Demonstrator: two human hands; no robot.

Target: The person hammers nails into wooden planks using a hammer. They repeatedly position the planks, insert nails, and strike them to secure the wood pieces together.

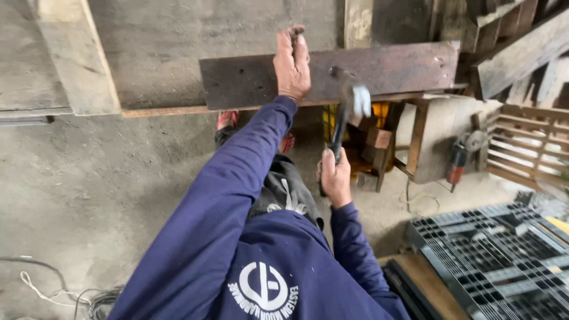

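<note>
A dark weathered wooden plank [403,68] lies across a workbench edge at the top of the head view. My left hand [291,64] rests flat on it, pinching something small at its fingertips that I cannot make out. My right hand [335,176] grips the handle of a hammer [349,109], whose blurred metal head hangs just below the plank's front edge, to the right of my left hand. Both arms wear dark blue sleeves.
A large grey board [195,41] and a pale timber [71,53] lie behind the plank. Wood offcuts [376,151] and a power tool [457,161] sit on the concrete floor. A black plastic pallet [498,261] is at lower right, cables [53,287] at lower left.
</note>
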